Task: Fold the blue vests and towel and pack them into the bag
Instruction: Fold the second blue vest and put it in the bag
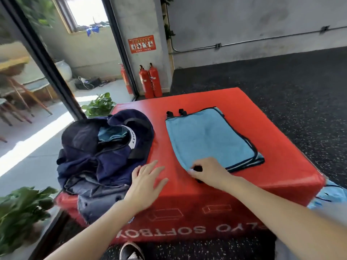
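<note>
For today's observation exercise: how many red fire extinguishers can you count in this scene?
3. Two extinguishers stand side by side against the grey pillar; a third stands just left, behind the glass door frame, partly hidden.

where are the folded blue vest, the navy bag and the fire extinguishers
folded blue vest (210, 139), head view, middle of its top layer
navy bag (97, 156), head view, crumpled front fabric
fire extinguishers (155, 81), head view, body of the right-hand one

The right hand (207, 170) covers the near corner of the folded blue vest (210, 137) and most of a black strap (197, 168), light blue fabric (330, 194) lies partly behind the red soft box (187, 203), and the bag (97, 152) interior is mostly hidden.
</note>
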Available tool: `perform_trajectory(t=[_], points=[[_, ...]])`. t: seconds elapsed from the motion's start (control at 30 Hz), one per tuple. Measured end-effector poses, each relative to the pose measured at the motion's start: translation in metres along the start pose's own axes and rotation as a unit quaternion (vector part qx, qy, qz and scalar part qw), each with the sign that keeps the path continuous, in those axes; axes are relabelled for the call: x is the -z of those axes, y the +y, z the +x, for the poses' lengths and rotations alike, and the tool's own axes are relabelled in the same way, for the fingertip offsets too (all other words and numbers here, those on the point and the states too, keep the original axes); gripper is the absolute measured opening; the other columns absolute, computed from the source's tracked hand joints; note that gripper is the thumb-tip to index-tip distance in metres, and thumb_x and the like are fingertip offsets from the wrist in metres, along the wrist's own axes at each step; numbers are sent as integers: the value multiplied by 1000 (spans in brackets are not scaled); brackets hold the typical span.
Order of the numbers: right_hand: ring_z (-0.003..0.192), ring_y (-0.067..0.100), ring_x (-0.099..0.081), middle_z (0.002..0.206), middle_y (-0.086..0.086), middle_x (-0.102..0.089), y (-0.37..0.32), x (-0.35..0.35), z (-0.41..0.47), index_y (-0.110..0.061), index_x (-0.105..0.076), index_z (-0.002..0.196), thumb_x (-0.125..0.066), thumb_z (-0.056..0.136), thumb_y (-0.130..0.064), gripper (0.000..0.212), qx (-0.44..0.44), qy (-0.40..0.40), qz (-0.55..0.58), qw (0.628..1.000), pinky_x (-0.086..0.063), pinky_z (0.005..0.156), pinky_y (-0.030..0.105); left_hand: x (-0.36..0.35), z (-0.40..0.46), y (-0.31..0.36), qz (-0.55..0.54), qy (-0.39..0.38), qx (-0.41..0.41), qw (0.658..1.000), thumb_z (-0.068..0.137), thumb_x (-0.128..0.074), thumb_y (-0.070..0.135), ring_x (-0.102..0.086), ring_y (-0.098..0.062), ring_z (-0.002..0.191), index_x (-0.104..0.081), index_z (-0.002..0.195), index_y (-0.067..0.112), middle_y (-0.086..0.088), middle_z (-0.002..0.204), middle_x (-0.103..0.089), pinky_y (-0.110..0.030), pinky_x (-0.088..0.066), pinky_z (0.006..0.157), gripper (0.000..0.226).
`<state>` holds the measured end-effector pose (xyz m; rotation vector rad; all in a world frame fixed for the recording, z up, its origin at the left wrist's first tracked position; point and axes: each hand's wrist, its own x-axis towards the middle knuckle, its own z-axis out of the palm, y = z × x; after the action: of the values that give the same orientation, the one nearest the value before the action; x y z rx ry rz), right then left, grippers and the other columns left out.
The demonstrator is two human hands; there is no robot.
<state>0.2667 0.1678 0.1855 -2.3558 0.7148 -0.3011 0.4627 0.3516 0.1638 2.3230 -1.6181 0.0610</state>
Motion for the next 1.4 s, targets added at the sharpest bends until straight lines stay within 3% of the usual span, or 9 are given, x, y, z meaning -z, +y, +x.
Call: perform_trajectory(t=[0.07,0.17,0.27,0.43,0.6,0.8,1.03,1.23,1.4], points=[[94,-2,-68,102,-15,-74,-18,-6,1,-25,-74,107,-73,88,-46,28,0,-21,127,992,-52,89,21,5,-16,-6,-14,8,11,1000,91,-32,64,-41,-18,139,-56,136,36,4,153,-44,-40,-18,116,58],[99,-9,-65,108,-17,-72,-16,3,-2,-26,-72,115,-73,89,-45,32,-10,-12,159,987,-49,90,15,7,-26,-7,-35,7,21,999,90,-28,65,-38,-13,139,-54,138,35,7,152,-45,-34,-14,115,62],[91,-15,-61,98,-19,-70,16,22,-10,-27,-73,109,-73,89,-41,24,-20,17,72,997,-48,83,10,4,-20,1,-57,19,19,998,92,-32,63,-42,-9,135,-55,137,34,13,145,-50,-32,-18,115,58],[107,-1,-59,111,-22,-66,70,61,-41,-31,-70,114,-69,87,-54,36,-9,-5,-103,995,-44,93,19,-8,-6,14,-132,14,-9,991,93,-56,54,-52,-8,124,-62,131,32,14,130,-61,-38,-39,109,44],[124,-3,-45,129,-27,-51,116,79,-71,-49,-61,122,-57,74,-78,56,-14,-18,-130,991,-35,112,26,-15,-7,14,-151,-16,-16,988,86,-68,54,-50,0,117,-65,129,28,17,119,-58,-22,-37,107,50],[116,-3,-45,116,-29,-54,130,65,-90,-44,-67,119,-67,74,-72,54,22,26,-107,994,-37,104,24,-23,-16,12,-140,0,-37,989,82,-78,42,-45,3,115,-72,120,22,17,116,-57,0,-23,102,44],[96,7,-52,94,-18,-59,129,54,-97,-28,-79,105,-61,84,-54,38,91,57,-139,984,-42,89,25,-25,-21,19,-147,18,-24,989,79,-84,26,-47,5,97,-78,105,16,15,98,-58,2,-28,92,29],[105,2,-53,105,-25,-56,121,65,-100,-38,-70,89,-67,89,-42,5,46,31,-82,995,-44,93,29,-17,-25,24,-148,32,-40,988,78,-85,19,-47,7,95,-75,92,18,27,96,-53,-1,-31,92,17],[109,-4,-56,117,-28,-60,113,76,-102,-44,-62,88,-70,92,-35,12,17,-5,-66,998,-44,101,31,-6,-26,27,-194,5,-5,981,84,-80,28,-53,13,113,-67,95,39,27,115,-61,-11,-35,101,20]])
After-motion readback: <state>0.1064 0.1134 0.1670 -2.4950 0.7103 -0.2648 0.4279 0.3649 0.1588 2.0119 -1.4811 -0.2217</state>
